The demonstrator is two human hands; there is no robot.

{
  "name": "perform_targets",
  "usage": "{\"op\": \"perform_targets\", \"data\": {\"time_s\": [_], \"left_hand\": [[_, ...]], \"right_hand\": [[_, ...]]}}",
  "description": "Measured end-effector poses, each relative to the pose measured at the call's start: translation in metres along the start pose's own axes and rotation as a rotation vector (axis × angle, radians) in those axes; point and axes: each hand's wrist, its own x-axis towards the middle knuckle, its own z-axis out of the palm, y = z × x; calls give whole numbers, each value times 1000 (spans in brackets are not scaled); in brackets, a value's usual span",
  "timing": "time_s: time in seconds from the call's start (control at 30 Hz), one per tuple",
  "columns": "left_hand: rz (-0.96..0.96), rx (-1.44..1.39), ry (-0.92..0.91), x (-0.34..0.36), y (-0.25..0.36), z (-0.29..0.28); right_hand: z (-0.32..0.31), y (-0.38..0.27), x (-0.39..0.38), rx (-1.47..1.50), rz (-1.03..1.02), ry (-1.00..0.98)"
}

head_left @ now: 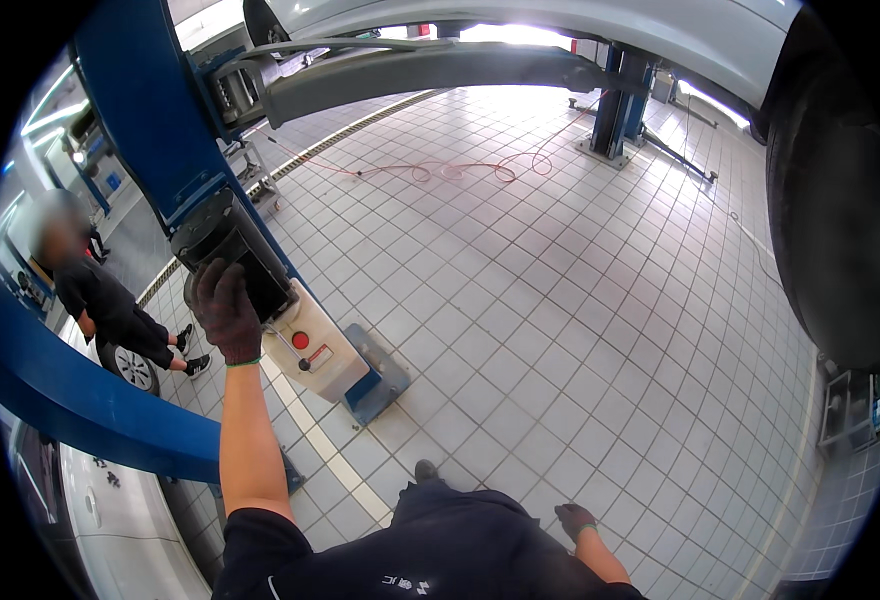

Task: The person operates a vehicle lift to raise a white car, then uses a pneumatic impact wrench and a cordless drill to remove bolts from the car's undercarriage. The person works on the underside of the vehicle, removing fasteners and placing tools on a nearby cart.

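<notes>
My left hand [228, 308], in a dark knit glove, is raised to the black motor housing [222, 225] on the blue lift post [145, 100]. Its fingers lie against the dark box of that housing and hide the spot they touch. Below it sits a cream-coloured fluid tank [315, 350] with a red round button [300, 340] and a black-knobbed lever [305, 364]. Low at my right side hangs my right hand [576, 520], gloved too, loosely open and with no object visible in it.
Overhead are a raised white car [680, 30], its dark tyre [830, 220] and a grey lift arm [420, 85]. A red hose [450, 170] lies on the tiles. Another person [110, 290] stands at left beyond a blue beam [90, 410]. A second lift post [615, 110] stands far off.
</notes>
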Motion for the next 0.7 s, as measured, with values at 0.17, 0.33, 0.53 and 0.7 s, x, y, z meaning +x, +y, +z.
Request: {"op": "perform_targets", "data": {"time_s": [0.17, 0.33, 0.53, 0.7], "left_hand": [[4, 4, 0, -2, -1, 0], [-3, -15, 10, -1, -1, 2], [-12, -14, 19, -1, 1, 1], [-8, 7, 6, 1, 3, 1]], "right_hand": [[-7, -19, -10, -35, 4, 7], [-8, -11, -8, -2, 8, -9], [-12, -16, -20, -43, 17, -37], [-11, -12, -17, -16, 81, -129]]}}
